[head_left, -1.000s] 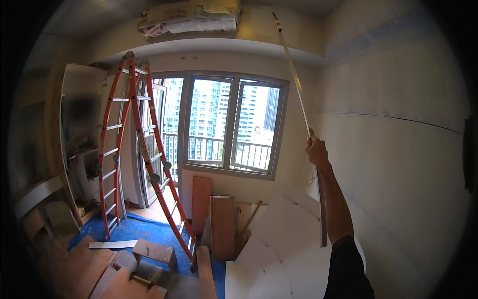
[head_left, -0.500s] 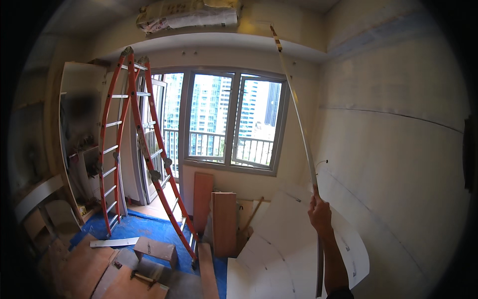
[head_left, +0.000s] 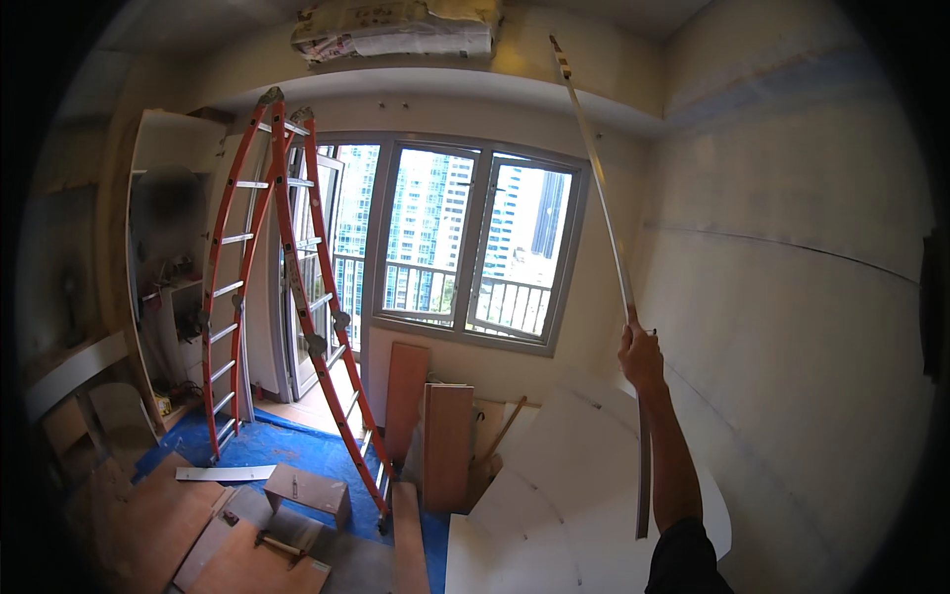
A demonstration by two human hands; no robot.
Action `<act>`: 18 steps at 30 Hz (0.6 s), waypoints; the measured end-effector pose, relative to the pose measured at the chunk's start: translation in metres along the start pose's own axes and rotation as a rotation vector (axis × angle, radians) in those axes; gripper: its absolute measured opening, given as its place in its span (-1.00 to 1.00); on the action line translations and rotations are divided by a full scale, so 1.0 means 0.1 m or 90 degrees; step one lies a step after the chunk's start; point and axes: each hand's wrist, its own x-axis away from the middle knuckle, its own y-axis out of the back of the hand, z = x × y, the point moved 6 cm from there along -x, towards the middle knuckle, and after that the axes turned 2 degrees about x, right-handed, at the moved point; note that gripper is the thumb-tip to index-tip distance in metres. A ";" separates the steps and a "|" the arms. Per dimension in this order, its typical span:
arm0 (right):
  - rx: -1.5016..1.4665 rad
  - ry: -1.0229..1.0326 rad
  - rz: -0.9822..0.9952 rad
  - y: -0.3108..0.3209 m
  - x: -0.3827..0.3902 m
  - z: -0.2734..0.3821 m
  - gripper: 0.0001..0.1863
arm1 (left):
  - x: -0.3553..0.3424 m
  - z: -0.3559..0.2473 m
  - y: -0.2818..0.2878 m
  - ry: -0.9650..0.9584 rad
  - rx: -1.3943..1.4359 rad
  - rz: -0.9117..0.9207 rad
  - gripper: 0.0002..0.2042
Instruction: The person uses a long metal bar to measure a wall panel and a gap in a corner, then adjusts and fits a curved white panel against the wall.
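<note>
So what's that person got hold of over by the window (head_left: 472,243)?

A long pole (head_left: 613,238). It's in the right hand (head_left: 641,356), fingers curled round the shaft, just right of the window and about level with its bottom edge.

And the rest of the pole?

Goes up past the window's right side, leaning a bit left, with a dark banded tip (head_left: 562,61) higher than the top of the window. Can't tell if that's touching anything. The low end pokes out under the hand, alongside the forearm (head_left: 671,445), in front of a big white sheet (head_left: 554,495) below and right of the window.

Left hand?

Honestly can't tell, it's out of my sight.

Messy room lol, what else?

Orange ladder (head_left: 284,208) standing open left of the window, feet on a blue sheet (head_left: 267,445). Wrapped-up unit (head_left: 396,30) above the window. Brown boards (head_left: 447,445) propped upright below it. Then well down and left of the window there's a little box shelf (head_left: 309,488) and what looks like a hammer (head_left: 284,546).
</note>
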 end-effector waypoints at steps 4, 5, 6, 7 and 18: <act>0.003 0.030 -0.003 -0.23 0.90 -0.10 -0.47 | 0.23 0.10 0.15 0.039 0.034 0.120 -0.41; -0.002 0.026 -0.008 -0.21 0.94 -0.13 -0.47 | 0.20 0.29 0.16 0.054 0.009 0.128 -0.41; -0.003 0.016 -0.004 -0.16 0.86 -0.08 -0.47 | 0.15 0.38 0.18 0.072 -0.017 0.134 -0.42; -0.005 0.010 -0.003 -0.06 0.66 0.02 -0.47 | 0.10 0.46 0.22 0.085 -0.044 0.144 -0.42; 0.041 0.073 -0.088 0.26 -0.72 0.53 -0.48 | -0.11 0.17 0.03 -0.029 -0.173 0.212 -0.48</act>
